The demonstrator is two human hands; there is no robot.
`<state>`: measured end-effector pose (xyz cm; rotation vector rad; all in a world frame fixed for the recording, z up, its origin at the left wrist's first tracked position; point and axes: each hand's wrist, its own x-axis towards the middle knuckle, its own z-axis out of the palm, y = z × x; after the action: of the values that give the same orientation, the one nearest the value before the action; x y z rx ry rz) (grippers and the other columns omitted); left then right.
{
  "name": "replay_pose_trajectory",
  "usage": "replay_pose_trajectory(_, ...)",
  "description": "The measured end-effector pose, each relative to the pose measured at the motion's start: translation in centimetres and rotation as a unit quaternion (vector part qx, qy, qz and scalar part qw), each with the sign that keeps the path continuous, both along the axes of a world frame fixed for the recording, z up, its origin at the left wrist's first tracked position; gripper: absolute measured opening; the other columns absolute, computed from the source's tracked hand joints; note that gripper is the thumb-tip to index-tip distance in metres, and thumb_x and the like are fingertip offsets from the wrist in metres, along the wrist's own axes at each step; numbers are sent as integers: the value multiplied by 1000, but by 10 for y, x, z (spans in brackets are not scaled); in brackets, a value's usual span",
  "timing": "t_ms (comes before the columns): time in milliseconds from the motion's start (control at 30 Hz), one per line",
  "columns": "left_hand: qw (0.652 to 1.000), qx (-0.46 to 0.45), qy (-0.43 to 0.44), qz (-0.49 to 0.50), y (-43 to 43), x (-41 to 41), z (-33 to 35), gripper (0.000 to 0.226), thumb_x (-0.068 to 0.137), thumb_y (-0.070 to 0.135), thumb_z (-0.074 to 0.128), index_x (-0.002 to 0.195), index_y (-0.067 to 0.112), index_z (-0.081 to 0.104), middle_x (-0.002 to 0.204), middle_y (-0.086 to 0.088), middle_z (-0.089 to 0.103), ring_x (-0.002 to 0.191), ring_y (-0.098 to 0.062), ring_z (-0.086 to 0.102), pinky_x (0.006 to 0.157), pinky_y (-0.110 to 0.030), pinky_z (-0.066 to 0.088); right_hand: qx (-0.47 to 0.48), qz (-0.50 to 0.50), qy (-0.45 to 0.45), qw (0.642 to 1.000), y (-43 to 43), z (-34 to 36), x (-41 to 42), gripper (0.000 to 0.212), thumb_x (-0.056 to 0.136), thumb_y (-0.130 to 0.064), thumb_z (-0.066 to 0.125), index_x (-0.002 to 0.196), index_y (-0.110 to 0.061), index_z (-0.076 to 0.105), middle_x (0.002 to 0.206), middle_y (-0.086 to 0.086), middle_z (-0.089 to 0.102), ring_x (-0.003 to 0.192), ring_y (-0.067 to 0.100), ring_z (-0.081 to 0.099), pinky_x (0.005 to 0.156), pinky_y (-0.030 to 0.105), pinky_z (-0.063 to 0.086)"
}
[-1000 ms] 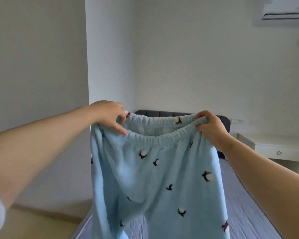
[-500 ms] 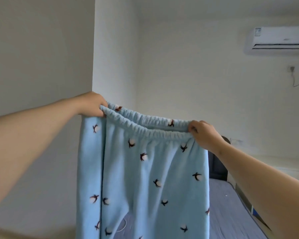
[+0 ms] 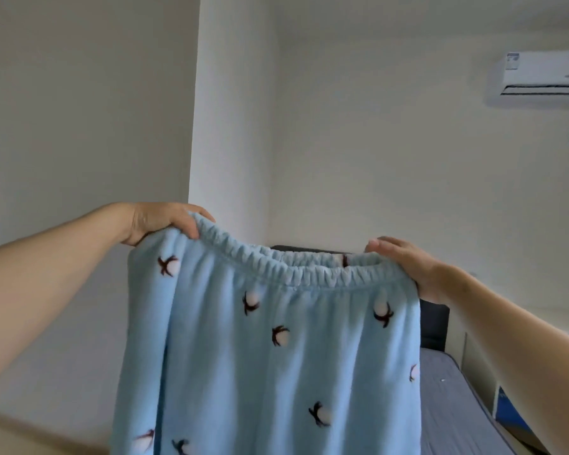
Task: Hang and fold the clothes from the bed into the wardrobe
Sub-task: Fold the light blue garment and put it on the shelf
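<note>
Blue trousers point(image 3: 276, 356) hung at mid-frame, in front of the bed point(image 3: 447, 405) at lower right. The left hand point(image 3: 158, 221) curled its fingers over the waistband's point(image 3: 276, 267) left end. The right hand point(image 3: 404, 267) gripped the right end, slightly lower. The long axis ran straight down from both hands, and the legs left the frame below. Folding would probably start by bringing the hands together.

Soft even daylight, slight wide-angle warp
</note>
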<state>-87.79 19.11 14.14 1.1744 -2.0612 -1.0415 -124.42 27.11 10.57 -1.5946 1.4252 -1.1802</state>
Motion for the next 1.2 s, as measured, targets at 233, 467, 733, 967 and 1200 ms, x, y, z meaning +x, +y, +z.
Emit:
replay_pose_trajectory(233,916,-179,-355,55,-8,-19,-11,17,82,29,70,95,19,68,100,1,67,87,-10,60,72,-12,46,-20,30,420,907,-13,-16,10,60,68,-39,80,121,-41,52,117,-12,52,111,13,51,96,29,44)
replay_pose_trajectory(467,830,-247,-500,18,-6,-43,-40,21,83,9,47,75,26,38,73,9,42,74,-15,42,60,-27,33,-63,-93,633,766,-19,-25,8,23,83,-39,58,79,-16,57,92,-2,54,96,19,49,78,30,36)
replay_pose_trajectory(733,850,-307,-410,122,6,-68,-67,29,71,-9,28,80,19,32,69,2,35,58,-14,27,50,-28,19,-49,-137,529,836,-24,-53,15,29,78,8,30,68,-20,32,72,2,40,58,17,34,49,25,27)
replay_pose_trajectory(967,870,-302,-372,113,15,-69,-76,13,93,24,36,103,24,44,64,6,44,61,-15,40,56,-28,31,-76,-199,411,887,-18,-71,9,14,87,-6,31,83,-17,38,70,2,48,58,18,38,51,28,28)
replay_pose_trajectory(1200,863,-216,-457,8,7,-61,-86,37,86,54,54,112,29,64,107,9,66,96,-12,58,83,-27,44,-127,-32,659,741,10,-64,20,51,82,-70,43,124,-42,40,73,-12,50,73,13,48,67,26,36)
